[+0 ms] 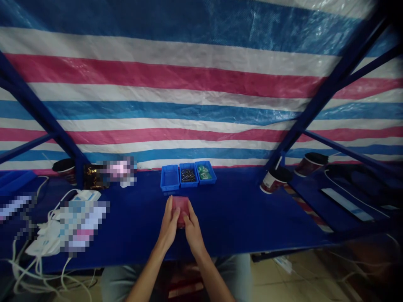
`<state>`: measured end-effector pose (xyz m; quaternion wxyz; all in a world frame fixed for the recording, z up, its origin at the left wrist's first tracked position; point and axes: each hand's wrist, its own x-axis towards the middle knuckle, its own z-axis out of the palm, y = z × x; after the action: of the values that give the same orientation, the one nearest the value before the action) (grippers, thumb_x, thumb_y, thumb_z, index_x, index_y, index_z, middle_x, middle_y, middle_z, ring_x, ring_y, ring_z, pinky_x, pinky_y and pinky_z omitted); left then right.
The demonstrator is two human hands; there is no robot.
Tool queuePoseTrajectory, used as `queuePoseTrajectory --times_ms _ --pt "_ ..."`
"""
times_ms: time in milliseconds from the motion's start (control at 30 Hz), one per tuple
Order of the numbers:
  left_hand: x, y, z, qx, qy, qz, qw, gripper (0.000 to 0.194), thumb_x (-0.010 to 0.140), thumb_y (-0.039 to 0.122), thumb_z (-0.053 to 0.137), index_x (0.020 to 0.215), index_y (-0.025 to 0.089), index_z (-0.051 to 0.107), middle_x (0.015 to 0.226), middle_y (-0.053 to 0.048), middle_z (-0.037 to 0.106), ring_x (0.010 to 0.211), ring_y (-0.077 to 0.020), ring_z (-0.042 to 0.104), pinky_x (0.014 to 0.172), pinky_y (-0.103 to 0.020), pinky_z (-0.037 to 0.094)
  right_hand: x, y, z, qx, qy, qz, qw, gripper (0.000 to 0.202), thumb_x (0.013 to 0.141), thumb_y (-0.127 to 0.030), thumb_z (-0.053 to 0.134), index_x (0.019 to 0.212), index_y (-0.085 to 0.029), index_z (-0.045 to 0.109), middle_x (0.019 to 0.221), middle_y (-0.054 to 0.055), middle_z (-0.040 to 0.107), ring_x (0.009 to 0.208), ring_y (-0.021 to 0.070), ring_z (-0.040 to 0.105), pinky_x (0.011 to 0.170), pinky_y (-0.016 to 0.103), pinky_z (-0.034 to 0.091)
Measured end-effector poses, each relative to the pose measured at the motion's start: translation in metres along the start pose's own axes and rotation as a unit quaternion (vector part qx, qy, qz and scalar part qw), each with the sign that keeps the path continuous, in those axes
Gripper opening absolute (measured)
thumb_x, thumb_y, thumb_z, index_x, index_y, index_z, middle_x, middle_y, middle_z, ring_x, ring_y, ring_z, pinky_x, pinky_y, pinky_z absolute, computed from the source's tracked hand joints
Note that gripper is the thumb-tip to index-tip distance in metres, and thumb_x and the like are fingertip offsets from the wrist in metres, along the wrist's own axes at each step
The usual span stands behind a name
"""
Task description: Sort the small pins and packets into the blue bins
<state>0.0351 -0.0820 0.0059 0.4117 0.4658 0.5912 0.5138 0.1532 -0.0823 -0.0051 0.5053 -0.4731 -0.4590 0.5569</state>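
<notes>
A small translucent-looking red block-shaped thing (180,206) is held between my two hands above the blue table. My left hand (170,220) grips its left side, with the thumb on the near face. On the right side my right hand (191,224) wraps it the same way, thumb also on the near face. What exactly the red thing is, I cannot make out. Just beyond it stand three blue bins in a row: a left bin (170,188) showing its blue floor, a middle bin (188,183) with thin metal pieces like screws or nails, and a right bin (205,180) with green-and-white pieces.
At the right stands a lidded paper cup (272,181), with another cup (310,163) behind it. White power strips and cables (47,239) cover the left end of the blue table (245,214). Blue metal posts (315,109) rise at both sides before a striped sheet (195,92).
</notes>
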Motion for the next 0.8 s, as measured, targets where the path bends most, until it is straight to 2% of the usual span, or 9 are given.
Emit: queuePoseTrajectory --times_ms 133,267,367,467,600,800 --pt "-0.003 -0.003 0.005 0.004 0.005 -0.003 1.0 0.062 0.096 0.053 0.047 0.151 0.027 0.035 0.164 -0.005 0.02 0.152 -0.0238 0.013 0.124 -0.043 0.009 0.001 0.004 0.001 -0.005 -0.008 -0.031 0.999 0.064 0.089 -0.04 0.054 0.15 -0.023 0.041 0.156 0.004 0.037 0.146 0.0239 0.03 0.123 0.044 0.021" --pt "0.006 -0.003 -0.007 0.024 0.032 0.004 0.999 0.061 0.096 0.052 0.047 0.15 0.026 0.036 0.162 -0.007 0.027 0.15 -0.0243 0.02 0.124 -0.043 0.015 0.006 0.004 -0.007 -0.022 0.03 -0.054 0.998 0.067 0.088 -0.044 0.061 0.148 -0.022 0.042 0.154 0.009 0.04 0.143 0.0269 0.037 0.119 0.045 0.029" --pt "0.021 -0.004 -0.018 0.078 0.07 0.036 0.994 0.055 0.094 0.048 0.051 0.143 0.023 0.047 0.151 -0.011 0.045 0.143 -0.0261 0.037 0.119 -0.044 0.027 0.009 0.002 -0.012 -0.026 0.055 -0.058 0.996 0.065 0.086 -0.047 0.065 0.141 -0.017 0.049 0.142 0.014 0.054 0.129 0.0291 0.053 0.109 0.043 0.043" --pt "0.036 -0.004 -0.024 0.143 0.091 0.071 0.983 0.043 0.09 0.048 0.057 0.125 0.022 0.064 0.133 -0.01 0.06 0.126 -0.0272 0.055 0.109 -0.043 0.041 0.009 -0.001 -0.011 -0.044 0.047 -0.082 0.995 0.046 0.087 -0.045 0.064 0.123 -0.016 0.059 0.121 0.013 0.066 0.11 0.0263 0.064 0.098 0.039 0.05" --pt "0.046 -0.001 -0.027 0.196 0.072 0.097 0.973 0.031 0.085 0.047 0.062 0.103 0.024 0.074 0.114 -0.008 0.068 0.109 -0.0262 0.064 0.099 -0.041 0.047 0.006 -0.005 -0.009 -0.077 0.058 -0.117 0.988 0.035 0.088 -0.041 0.063 0.114 -0.017 0.06 0.114 0.011 0.067 0.107 0.0242 0.063 0.098 0.037 0.048" --pt "0.044 0.012 -0.027 0.18 0.073 0.134 0.972 0.024 0.085 0.041 0.063 0.094 0.023 0.076 0.104 -0.006 0.072 0.097 -0.0236 0.066 0.091 -0.037 0.048 0.007 -0.001 -0.008 -0.085 0.05 -0.115 0.988 0.038 0.09 -0.041 0.06 0.118 -0.017 0.057 0.117 0.011 0.065 0.108 0.0236 0.062 0.098 0.037 0.048"
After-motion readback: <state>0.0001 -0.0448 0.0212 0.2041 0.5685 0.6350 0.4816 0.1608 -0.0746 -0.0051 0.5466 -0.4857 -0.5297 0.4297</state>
